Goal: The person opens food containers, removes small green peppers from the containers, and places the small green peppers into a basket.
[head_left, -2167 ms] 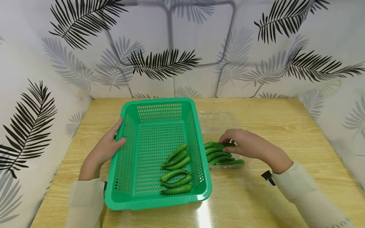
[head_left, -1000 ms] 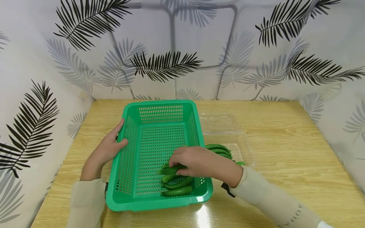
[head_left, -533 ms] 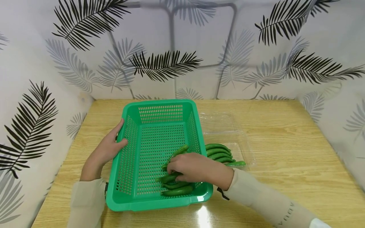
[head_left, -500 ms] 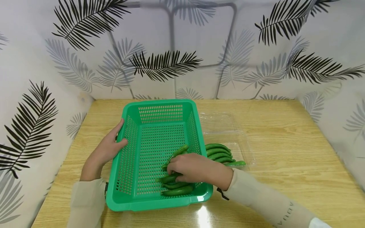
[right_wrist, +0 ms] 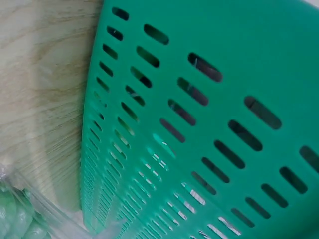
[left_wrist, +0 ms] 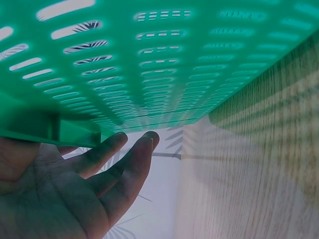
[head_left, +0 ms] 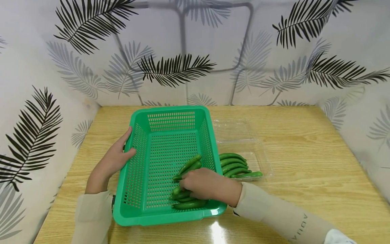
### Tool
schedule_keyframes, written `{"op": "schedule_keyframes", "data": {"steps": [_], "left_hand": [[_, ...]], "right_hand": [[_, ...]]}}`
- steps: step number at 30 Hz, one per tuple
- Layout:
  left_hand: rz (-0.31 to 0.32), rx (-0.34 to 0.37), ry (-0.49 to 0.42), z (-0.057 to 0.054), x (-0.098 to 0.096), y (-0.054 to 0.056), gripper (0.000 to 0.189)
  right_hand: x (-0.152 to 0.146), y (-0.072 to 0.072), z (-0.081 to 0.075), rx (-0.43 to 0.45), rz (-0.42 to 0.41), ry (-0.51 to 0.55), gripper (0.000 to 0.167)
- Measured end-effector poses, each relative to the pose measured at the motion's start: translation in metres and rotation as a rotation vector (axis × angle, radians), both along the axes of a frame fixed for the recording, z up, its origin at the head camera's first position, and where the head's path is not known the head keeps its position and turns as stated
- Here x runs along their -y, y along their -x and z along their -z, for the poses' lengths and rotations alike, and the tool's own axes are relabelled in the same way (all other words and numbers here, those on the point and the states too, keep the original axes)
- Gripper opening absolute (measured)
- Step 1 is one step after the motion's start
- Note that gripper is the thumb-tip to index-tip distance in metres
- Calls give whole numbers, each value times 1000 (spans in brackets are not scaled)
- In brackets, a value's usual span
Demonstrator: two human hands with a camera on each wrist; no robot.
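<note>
My left hand [head_left: 114,157] holds the left rim of a green perforated plastic basket [head_left: 138,219], thumb over the inside and fingers outside. The left wrist view shows those fingers [left_wrist: 129,174] beneath the rim. Inside the basket, my right hand [head_left: 204,183] reaches over the right side, its fingers bent round a long green pepper [head_left: 182,195] and covering part of it. Other long green peppers [head_left: 191,204] lie in a row on the basket floor around this hand. In the right wrist view the basket's wall [right_wrist: 224,99] hides the hand.
A clear plastic clamshell box [head_left: 259,154], lid laid open towards the back, stands right of the basket. Several green peppers [head_left: 234,166] lie in its near half. Both stand on a wood-grain table [head_left: 304,145], with leaf-patterned cloth [head_left: 195,84] behind.
The right hand has gone from the clear box into the basket with a pepper, then drawn slightly nearer over the row. The left hand has stayed on the rim.
</note>
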State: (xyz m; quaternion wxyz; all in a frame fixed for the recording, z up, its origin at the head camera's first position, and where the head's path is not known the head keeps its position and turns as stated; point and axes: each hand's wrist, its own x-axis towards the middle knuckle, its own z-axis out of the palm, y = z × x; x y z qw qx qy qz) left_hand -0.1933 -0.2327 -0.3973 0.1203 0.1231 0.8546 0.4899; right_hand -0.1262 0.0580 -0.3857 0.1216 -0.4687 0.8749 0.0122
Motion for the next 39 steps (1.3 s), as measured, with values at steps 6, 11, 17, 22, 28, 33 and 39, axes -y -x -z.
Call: {"op": "schedule_keyframes", "data": {"steps": [6, 11, 17, 22, 28, 33, 39], "left_hand": [[-5, 6, 1, -1, 0, -1, 77], [-2, 3, -15, -1, 0, -1, 77], [3, -2, -42, 3, 1, -1, 77], [2, -8, -45, 4, 1, 0, 77], [1, -23, -21, 4, 1, 0, 77], [0, -23, -10, 4, 1, -1, 76], [1, -43, 9, 4, 0, 0, 76]], "right_hand": [[0, 1, 2, -1, -1, 5, 8], [-2, 2, 3, 10, -7, 22, 12], [-9, 3, -7, 56, -14, 113, 17], [-22, 8, -25, 82, -8, 234, 15], [-41, 14, -40, 44, 0, 351, 14], [-58, 16, -50, 47, 36, 386, 15], [-81, 18, -58, 96, 105, 414, 15]]}}
